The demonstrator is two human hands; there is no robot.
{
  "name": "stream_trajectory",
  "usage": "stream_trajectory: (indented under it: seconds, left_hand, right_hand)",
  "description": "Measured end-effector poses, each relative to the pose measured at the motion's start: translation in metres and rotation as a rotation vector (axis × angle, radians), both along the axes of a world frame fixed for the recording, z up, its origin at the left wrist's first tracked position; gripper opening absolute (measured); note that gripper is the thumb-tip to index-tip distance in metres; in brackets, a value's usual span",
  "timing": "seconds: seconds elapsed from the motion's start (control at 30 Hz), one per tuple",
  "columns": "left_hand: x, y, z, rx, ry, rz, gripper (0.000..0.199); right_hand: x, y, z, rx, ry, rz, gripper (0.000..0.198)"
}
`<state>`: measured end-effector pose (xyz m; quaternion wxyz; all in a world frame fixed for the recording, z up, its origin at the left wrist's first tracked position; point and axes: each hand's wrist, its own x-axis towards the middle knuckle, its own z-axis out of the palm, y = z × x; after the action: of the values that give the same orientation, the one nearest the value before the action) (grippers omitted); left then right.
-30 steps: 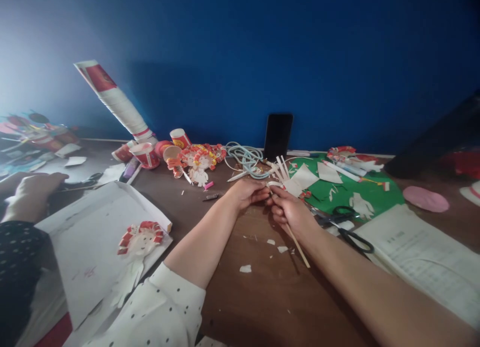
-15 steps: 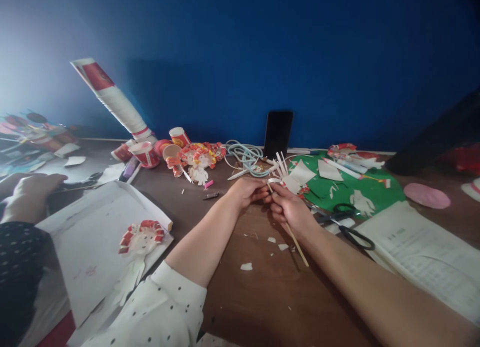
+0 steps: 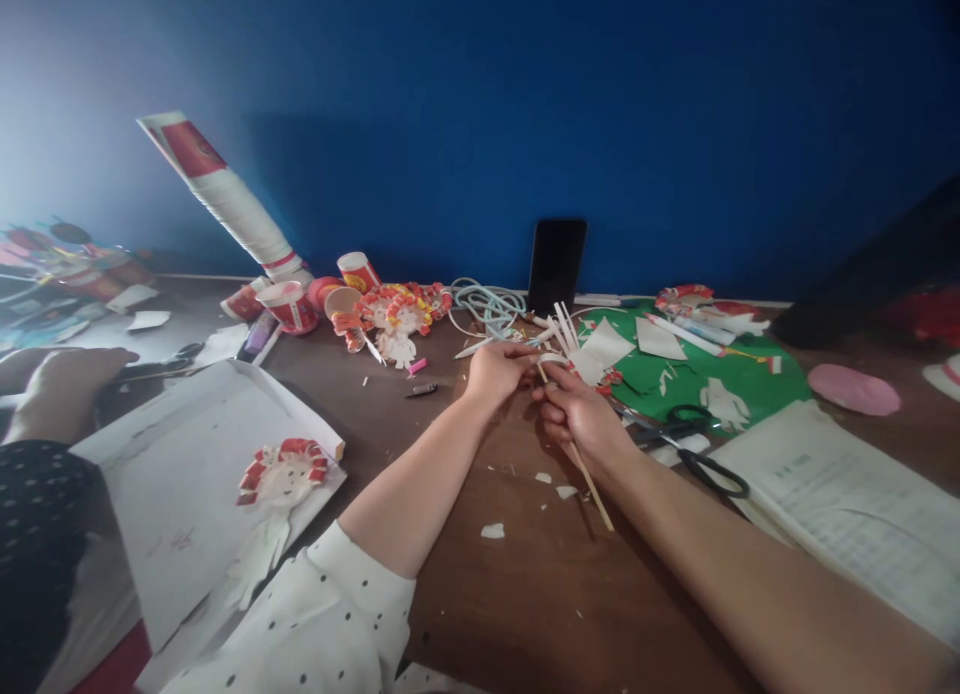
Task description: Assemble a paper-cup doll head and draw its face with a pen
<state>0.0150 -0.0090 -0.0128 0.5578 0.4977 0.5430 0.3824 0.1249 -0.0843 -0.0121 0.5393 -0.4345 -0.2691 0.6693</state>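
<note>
My right hand (image 3: 583, 411) is closed around a thin wooden stick (image 3: 598, 499), which slants from my fingertips down toward the table's front. A narrow white paper strip (image 3: 553, 358) curves at the stick's upper end, by my right thumb. Just left of it, my left hand (image 3: 498, 370) has its fingers pinched together; what lies between them is too small to make out. Behind my right hand are several upright white paper strips (image 3: 564, 326) and a cut paper piece (image 3: 606, 344). Small white paper scraps (image 3: 493, 531) lie on the brown table (image 3: 510, 614) below my hands.
Black-handled scissors (image 3: 712, 472) and a printed paper stack (image 3: 847, 514) lie right, near a green sheet (image 3: 776, 374). A phone (image 3: 557, 264) leans on the wall. Left are a white box lid (image 3: 180, 474) with a paper doll (image 3: 285, 474), paper cups (image 3: 289, 307), and another person's hand (image 3: 71, 384).
My left hand has shifted slightly away from the stick's upper end, leaving a small gap. The stick's lower end has moved a little left. My right hand stays nearly in place.
</note>
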Motion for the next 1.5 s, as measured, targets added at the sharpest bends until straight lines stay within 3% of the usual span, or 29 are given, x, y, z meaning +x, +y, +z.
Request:
stream_trajectory:
  seconds: [0.13, 0.23, 0.63, 0.77, 0.9, 0.97, 1.1, 1.27, 1.5]
  left_hand:
    - [-0.003, -0.002, 0.002, 0.233, 0.233, -0.033, 0.010]
    - [-0.004, -0.005, 0.007, 0.327, 0.304, -0.051, 0.011]
    - [-0.002, -0.009, 0.007, 0.454, 0.413, -0.083, 0.015]
    - [0.001, -0.007, 0.002, 0.321, 0.345, 0.000, 0.007]
    - [0.005, -0.006, 0.001, -0.088, 0.007, -0.029, 0.006]
    - [0.005, -0.006, 0.005, -0.210, -0.139, -0.071, 0.009]
    - [0.001, -0.007, 0.012, -0.245, -0.157, -0.086, 0.009]
    - [0.000, -0.005, 0.010, -0.167, -0.081, -0.052, 0.019]
    - [0.005, -0.009, 0.012, -0.238, -0.227, 0.006, 0.015]
  right_hand:
    - [0.000, -0.001, 0.000, 0.009, 0.020, -0.002, 0.037]
    - [0.000, -0.001, 0.000, 0.004, 0.016, -0.017, 0.037]
    - [-0.001, -0.001, -0.001, -0.006, 0.018, -0.048, 0.036]
    - [0.000, 0.000, -0.001, 0.006, 0.012, -0.032, 0.037]
    - [0.000, -0.001, -0.001, -0.009, 0.019, -0.046, 0.037]
    - [0.000, -0.001, 0.000, -0.015, 0.032, -0.038, 0.040]
    - [-0.003, -0.003, -0.001, -0.008, 0.012, -0.038, 0.045]
    - [-0.007, -0.005, -0.004, -0.002, -0.064, -0.062, 0.054]
    - [-0.011, -0.005, -0.003, 0.025, -0.133, -0.074, 0.060]
